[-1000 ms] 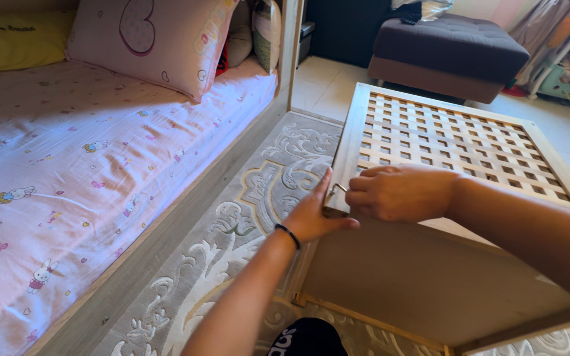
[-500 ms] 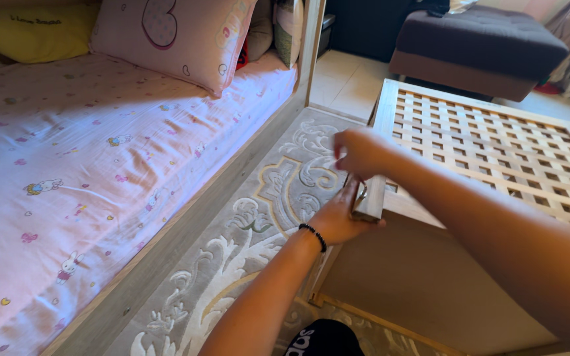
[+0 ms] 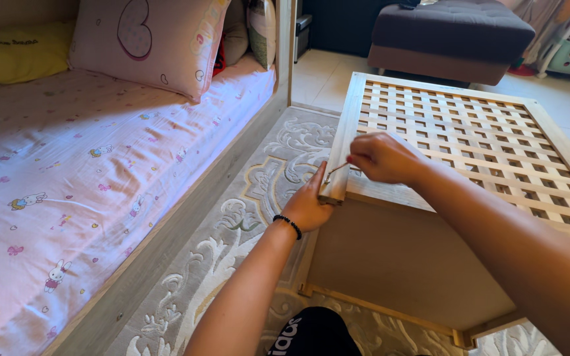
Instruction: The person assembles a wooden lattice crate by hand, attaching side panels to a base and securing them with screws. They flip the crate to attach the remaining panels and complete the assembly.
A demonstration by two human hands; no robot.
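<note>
A light wooden cabinet lies on its side on the rug, its lattice panel (image 3: 470,138) facing up. My left hand (image 3: 311,201) presses flat against the near corner of the lattice frame, fingers pointing up along its edge. My right hand (image 3: 384,157) is closed around a thin metal tool (image 3: 335,171), probably a hex key, whose tip meets the frame corner right by my left fingertips. A black band circles my left wrist.
A bed with a pink printed sheet (image 3: 67,165) and pillows (image 3: 153,39) runs along the left. A patterned grey rug (image 3: 232,217) covers the floor. A dark ottoman (image 3: 456,33) stands at the back.
My view has shifted. My right hand has drawn back slightly over the frame corner with the tool; my left hand stays braced against that corner.
</note>
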